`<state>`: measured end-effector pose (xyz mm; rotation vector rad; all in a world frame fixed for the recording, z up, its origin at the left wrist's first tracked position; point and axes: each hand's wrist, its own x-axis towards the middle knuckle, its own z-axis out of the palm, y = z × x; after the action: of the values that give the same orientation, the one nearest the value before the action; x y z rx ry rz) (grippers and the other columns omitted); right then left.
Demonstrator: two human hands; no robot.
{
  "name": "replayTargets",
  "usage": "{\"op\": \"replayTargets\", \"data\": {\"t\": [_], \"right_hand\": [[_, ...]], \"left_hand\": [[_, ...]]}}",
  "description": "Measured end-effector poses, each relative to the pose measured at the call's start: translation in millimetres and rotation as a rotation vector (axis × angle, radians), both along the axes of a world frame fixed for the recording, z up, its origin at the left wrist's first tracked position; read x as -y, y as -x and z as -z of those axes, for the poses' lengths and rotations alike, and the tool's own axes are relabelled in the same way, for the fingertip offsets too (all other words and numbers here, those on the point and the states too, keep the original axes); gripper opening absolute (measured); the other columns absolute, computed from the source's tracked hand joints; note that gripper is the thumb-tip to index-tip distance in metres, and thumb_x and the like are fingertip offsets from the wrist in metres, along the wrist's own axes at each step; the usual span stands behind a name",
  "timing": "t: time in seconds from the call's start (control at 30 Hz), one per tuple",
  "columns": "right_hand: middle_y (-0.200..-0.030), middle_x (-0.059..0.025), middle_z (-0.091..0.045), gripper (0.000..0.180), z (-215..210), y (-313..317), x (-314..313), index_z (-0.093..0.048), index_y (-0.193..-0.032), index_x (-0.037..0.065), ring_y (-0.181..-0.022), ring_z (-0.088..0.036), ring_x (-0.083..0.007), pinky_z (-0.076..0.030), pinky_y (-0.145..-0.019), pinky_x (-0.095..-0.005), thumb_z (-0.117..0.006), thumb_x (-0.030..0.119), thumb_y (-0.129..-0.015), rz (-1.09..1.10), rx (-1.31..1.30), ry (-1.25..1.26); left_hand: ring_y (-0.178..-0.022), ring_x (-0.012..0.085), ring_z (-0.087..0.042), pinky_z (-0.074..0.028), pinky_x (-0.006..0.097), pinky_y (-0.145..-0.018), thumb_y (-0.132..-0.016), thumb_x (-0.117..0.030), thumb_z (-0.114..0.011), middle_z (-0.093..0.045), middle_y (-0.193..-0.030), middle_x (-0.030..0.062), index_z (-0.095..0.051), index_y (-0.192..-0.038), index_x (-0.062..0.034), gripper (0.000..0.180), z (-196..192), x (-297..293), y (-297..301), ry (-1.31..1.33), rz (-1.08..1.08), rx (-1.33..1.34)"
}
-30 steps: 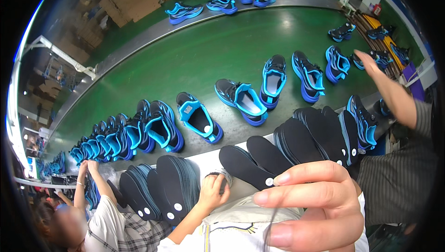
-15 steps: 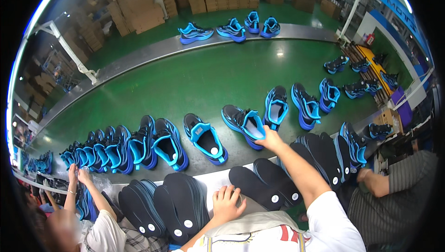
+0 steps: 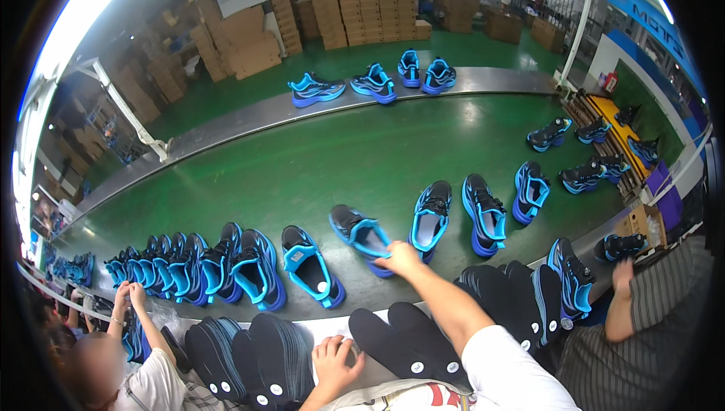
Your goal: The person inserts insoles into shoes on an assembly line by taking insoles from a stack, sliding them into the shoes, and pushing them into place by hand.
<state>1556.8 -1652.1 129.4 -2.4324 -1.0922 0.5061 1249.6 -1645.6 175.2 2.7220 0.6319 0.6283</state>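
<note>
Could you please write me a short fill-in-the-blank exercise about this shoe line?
1. The right hand touches a blue and black ____ on the belt.
2. The conveyor belt is coloured ____.
3. The left hand rests beside stacks of black ____.

Missing words: shoe; green; insoles

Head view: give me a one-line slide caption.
Right hand grips a blue-and-black sneaker on the green conveyor belt; left hand rests beside stacked black insoles.
</note>
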Motion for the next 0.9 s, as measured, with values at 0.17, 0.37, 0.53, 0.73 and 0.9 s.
{"op": "replayTargets", "data": {"t": [0.17,0.37,0.53,0.73,0.9], "right_hand": [[-0.058,-0.0121,-0.059,0.035,10,-171,149,-0.059,-0.068,-0.001,-0.045,-0.057,-0.0188,-0.045,-0.040,-0.0314,-0.076,0.029,-0.061,0.472,0.127,-0.147],[-0.090,-0.0169,-0.063,0.046,-61,-216,236,-0.060,-0.086,0.005,-0.088,-0.059,-0.0319,-0.046,-0.076,-0.0397,-0.073,0.039,-0.058,0.703,0.132,0.196],[-0.119,-0.0173,-0.049,0.096,21,-221,257,-0.026,-0.124,0.011,-0.111,-0.046,-0.0332,-0.035,-0.092,-0.0395,-0.081,0.036,-0.049,0.849,0.041,-0.470],[-0.117,-0.0177,-0.048,0.100,47,-209,218,-0.028,-0.129,0.008,-0.109,-0.046,-0.0321,-0.034,-0.094,-0.0397,-0.081,0.040,-0.050,0.994,-0.006,-0.490],[-0.097,-0.0108,-0.054,0.063,79,-281,174,-0.049,-0.106,0.000,-0.089,-0.051,-0.0208,-0.040,-0.083,-0.0328,-0.081,0.028,-0.058,0.942,0.104,-0.846]], "left_hand": [[-0.098,0.0279,-0.046,-0.034,0.042,-0.079,-0.060,-0.032,-0.066,-0.051,-0.098,0.0064,-0.058,-0.091,-0.0110,0.039,-2,7,-7,0.032,0.004,-0.068],[-0.094,0.0270,-0.048,-0.034,0.040,-0.077,-0.058,-0.030,-0.066,-0.052,-0.095,0.0057,-0.057,-0.090,-0.0107,0.038,-4,13,-11,-0.025,-0.061,-0.073],[-0.093,0.0299,-0.047,-0.034,0.042,-0.079,-0.058,-0.028,-0.066,-0.051,-0.097,0.0078,-0.054,-0.093,-0.0096,0.041,-1,12,-14,-0.006,-0.031,-0.074],[-0.100,0.0342,-0.050,-0.035,0.043,-0.088,-0.066,-0.028,-0.065,-0.054,-0.108,0.0151,-0.057,-0.108,-0.0098,0.045,-16,18,-14,0.105,-0.138,-0.284],[-0.072,0.0321,-0.056,-0.043,0.042,-0.065,-0.068,-0.023,-0.064,-0.059,-0.084,0.0102,-0.058,-0.092,-0.0090,0.029,-1,11,-15,0.008,-0.079,-0.105]]}}
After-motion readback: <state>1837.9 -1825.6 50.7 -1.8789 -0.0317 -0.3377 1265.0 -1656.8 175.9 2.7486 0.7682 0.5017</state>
